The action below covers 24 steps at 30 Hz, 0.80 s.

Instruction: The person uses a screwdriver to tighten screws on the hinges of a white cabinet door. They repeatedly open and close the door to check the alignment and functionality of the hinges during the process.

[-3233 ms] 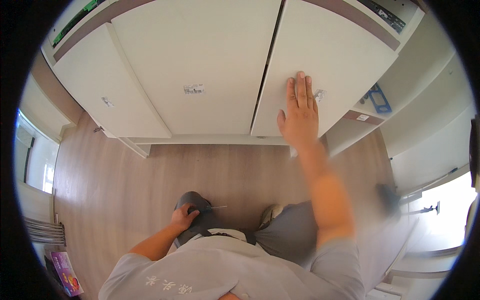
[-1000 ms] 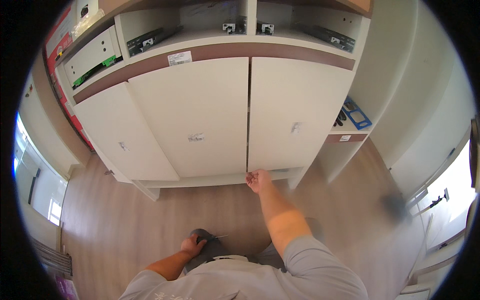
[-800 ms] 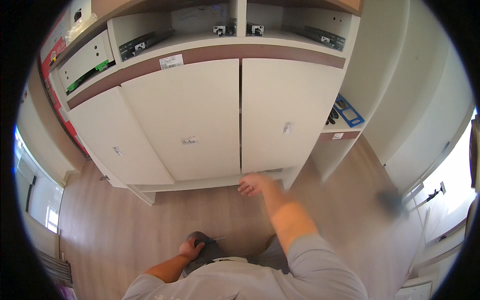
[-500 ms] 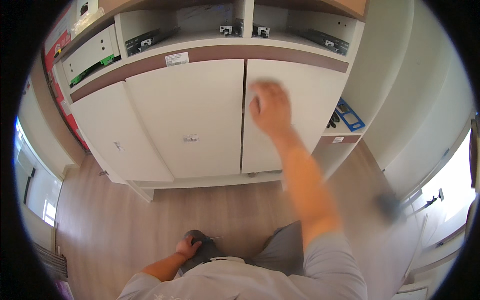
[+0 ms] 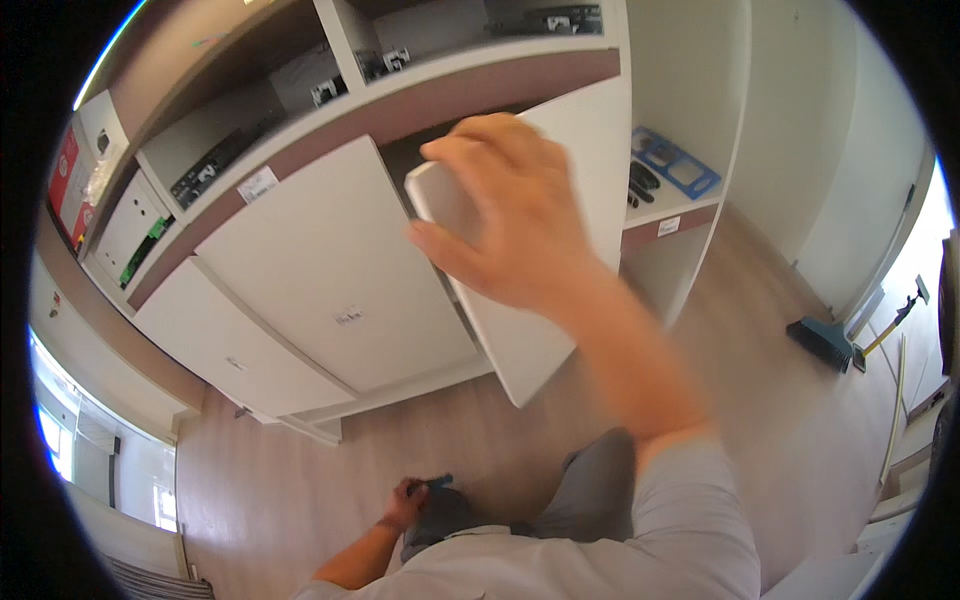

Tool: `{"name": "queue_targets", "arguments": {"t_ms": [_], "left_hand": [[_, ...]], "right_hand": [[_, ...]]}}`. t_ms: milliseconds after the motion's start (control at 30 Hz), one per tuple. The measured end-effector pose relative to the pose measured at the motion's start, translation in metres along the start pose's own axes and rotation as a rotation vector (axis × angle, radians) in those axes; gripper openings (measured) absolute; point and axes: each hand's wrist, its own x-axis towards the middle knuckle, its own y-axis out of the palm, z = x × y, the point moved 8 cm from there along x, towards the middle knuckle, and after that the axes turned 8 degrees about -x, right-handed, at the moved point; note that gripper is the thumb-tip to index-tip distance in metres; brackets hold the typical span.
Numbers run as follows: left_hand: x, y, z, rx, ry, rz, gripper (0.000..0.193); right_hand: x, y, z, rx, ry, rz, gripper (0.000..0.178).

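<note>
Cabinet door (image 5: 596,165), white and flat, stands part open in the upper middle of the frame, its free edge sticking out toward the person. The right hand (image 5: 515,215) is bent around the top corner of that edge, fingers over the top and thumb lower down, likely because there is no knob to be seen and the edge is the easy part to grab. The hand is a bit blurry, so I cannot tell how hard it squeezes. Low in the middle, the left hand (image 5: 404,502) is closed on a small teal tool (image 5: 437,482), too small to name, near the knee, maybe to keep it close. On the right, a blue frame with holes (image 5: 680,165) lies on a shelf (image 5: 650,212), perhaps so it stays off the floor.
</note>
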Motion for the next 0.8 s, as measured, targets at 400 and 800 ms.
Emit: {"name": "queue_targets", "arguments": {"t_ms": [400, 800], "left_hand": [[0.101, 0.181, -0.335, -0.484, 0.44, 0.333, 0.04], [0.182, 0.249, -0.379, -0.66, 0.352, 0.297, 0.036]], "right_hand": [[-0.257, -0.148, -0.089, -0.145, 0.791, -0.007, 0.05], [-0.299, -0.176, -0.125, -0.134, 0.756, -0.077, 0.059]]}}
